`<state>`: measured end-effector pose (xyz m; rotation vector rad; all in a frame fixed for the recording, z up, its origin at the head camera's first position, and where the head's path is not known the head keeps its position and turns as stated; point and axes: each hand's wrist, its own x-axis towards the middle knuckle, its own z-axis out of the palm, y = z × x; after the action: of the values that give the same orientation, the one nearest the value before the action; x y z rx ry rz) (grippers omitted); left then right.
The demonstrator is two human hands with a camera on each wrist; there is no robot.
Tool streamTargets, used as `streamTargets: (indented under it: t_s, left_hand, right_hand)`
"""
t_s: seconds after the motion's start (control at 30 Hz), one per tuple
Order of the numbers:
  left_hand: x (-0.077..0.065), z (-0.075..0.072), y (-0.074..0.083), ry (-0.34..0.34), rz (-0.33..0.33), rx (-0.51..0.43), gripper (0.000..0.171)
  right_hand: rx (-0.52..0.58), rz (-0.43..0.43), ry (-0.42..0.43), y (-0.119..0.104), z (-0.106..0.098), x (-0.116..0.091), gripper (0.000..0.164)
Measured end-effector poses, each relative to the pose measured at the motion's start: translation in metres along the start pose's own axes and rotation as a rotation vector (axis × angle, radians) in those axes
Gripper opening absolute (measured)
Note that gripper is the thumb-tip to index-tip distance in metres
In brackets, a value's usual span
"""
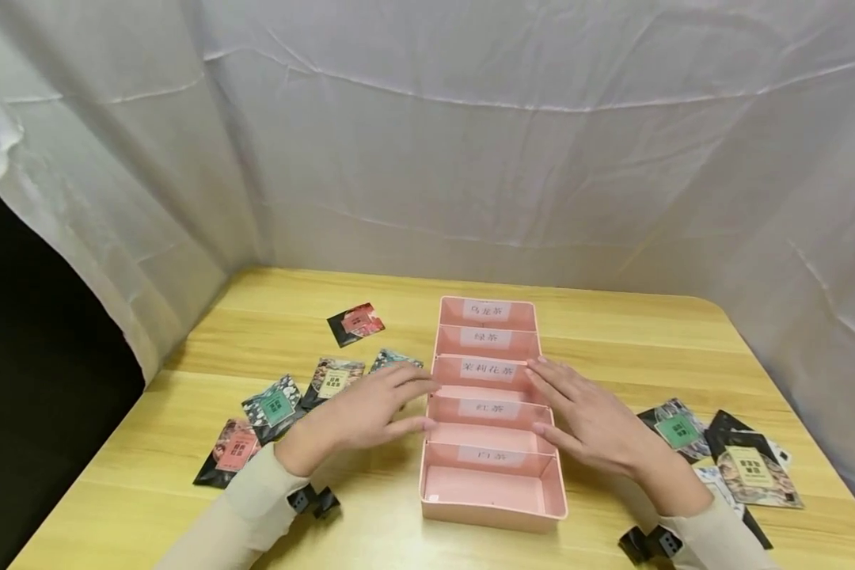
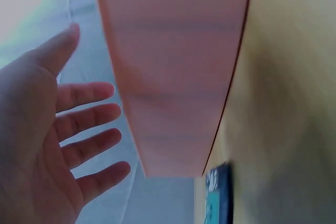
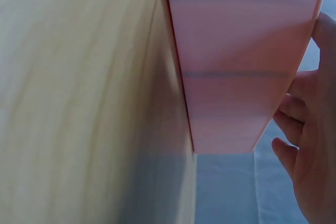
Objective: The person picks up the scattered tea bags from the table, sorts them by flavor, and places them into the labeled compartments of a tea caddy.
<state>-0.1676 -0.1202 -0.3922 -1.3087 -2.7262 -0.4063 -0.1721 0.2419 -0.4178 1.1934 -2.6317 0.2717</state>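
A long pink box point(image 1: 493, 518) stands on the table, split by cross dividers into several compartments, each with a white label in Chinese characters. My left hand point(image 1: 359, 412) hovers at the box's left rim, fingers extended and slightly spread. In the left wrist view the left hand point(image 2: 58, 124) holds nothing, its fingertips beside the upper edge of the box wall point(image 2: 173, 61). On the opposite side, my right hand point(image 1: 602, 423) has its fingertips right at the right rim. The right wrist view has the fingers point(image 3: 291, 124) loosely bent along that rim, gripping nothing.
Left of the box lie several flat tea sachets, among them a red and black one point(image 1: 356, 323), a green-labelled one point(image 1: 276, 405) and a red-labelled one point(image 1: 235, 451). More sachets point(image 1: 754, 473) overlap at the right. White cloth point(image 1: 470, 158) hangs behind the wooden table point(image 1: 370, 507).
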Motion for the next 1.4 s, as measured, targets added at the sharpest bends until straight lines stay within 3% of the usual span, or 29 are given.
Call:
streamTargets:
  t_s: [0.2,0.6,1.1,1.4]
  left_hand:
    - [0.007,-0.002,-0.023,0.051,-0.073,-0.054,0.049]
    - [0.011,0.001,-0.064,-0.024,-0.254,-0.169,0.057]
    - [0.005,0.013,-0.099,-0.112,-0.329,-0.225,0.071]
    - [0.000,0.020,-0.108,-0.132,-0.365,-0.233,0.075]
  right_hand:
    - [-0.005,-0.017,-0.007,-0.002,-0.001,-0.003,0.072]
    - [0.019,0.025,-0.062,-0.003,-0.002,-0.003,0.075]
    - [0.024,0.023,-0.050,-0.002,-0.002,-0.003,0.070]
    - [0.022,0.013,-0.038,-0.002,0.000,-0.003,0.070]
